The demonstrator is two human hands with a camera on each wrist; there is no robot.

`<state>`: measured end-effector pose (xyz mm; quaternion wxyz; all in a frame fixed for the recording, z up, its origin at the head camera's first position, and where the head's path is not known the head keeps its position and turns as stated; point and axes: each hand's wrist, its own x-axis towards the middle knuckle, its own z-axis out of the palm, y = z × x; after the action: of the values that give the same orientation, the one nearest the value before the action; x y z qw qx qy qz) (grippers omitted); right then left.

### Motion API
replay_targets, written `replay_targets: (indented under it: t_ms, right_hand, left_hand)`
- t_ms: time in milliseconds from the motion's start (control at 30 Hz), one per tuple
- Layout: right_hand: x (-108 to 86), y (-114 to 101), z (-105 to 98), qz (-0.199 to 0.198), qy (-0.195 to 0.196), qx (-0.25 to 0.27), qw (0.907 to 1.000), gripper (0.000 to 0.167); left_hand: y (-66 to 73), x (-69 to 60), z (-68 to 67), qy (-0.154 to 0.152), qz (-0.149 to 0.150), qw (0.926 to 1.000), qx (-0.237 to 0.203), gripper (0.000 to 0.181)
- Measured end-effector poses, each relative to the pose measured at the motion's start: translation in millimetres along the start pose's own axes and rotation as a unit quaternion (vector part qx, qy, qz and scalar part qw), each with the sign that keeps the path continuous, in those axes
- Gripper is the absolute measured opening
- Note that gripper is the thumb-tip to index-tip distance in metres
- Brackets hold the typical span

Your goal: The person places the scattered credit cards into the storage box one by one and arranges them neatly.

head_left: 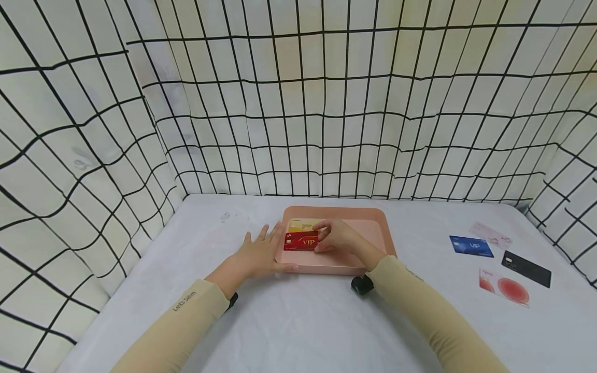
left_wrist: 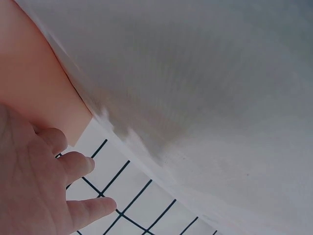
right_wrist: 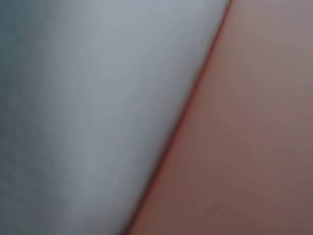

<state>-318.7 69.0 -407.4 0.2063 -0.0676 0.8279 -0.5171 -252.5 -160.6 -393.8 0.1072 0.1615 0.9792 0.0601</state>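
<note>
A shallow pink tray (head_left: pixel 368 230) lies on the white-covered table, with two cards at its left end. The red VIP card (head_left: pixel 295 241) is in front, overlapping the lower part of a gold card (head_left: pixel 300 225). With curled fingers, my right hand (head_left: pixel 339 237) pinches the red card at its right edge. My left hand (head_left: pixel 262 255) is spread against the tray's left side, its thumb by the front left corner. In the left wrist view, the left hand's fingers (left_wrist: pixel 80 166) are seen beside the pink tray wall (left_wrist: pixel 54 93). The right wrist view shows only blurred tray and cloth.
On the right of the table lie a blue VIP card (head_left: pixel 471 246), a black card (head_left: pixel 527 268), a white card with red circles (head_left: pixel 505 287) and a pale pink patterned card (head_left: pixel 491 234). White walls with black grid netting (head_left: pixel 322 114) enclose the table's back and sides.
</note>
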Motion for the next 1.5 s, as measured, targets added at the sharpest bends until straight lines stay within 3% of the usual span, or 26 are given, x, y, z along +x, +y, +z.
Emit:
replay_targets:
  t_ms: [767,1500]
  right_hand:
    - [-1.4,0.2,0.5,-0.016,0.009,-0.124,0.9921,0.053]
    - [-1.9,-1.6,1.7,0.001,0.008,-0.141,0.9899,0.055]
  left_hand:
    - [1.7,-1.3,0.5,0.005,0.004,1.0000,-0.005,0.117]
    - [1.6,-2.5,-1.2,0.003,0.000,1.0000,-0.007,0.119]
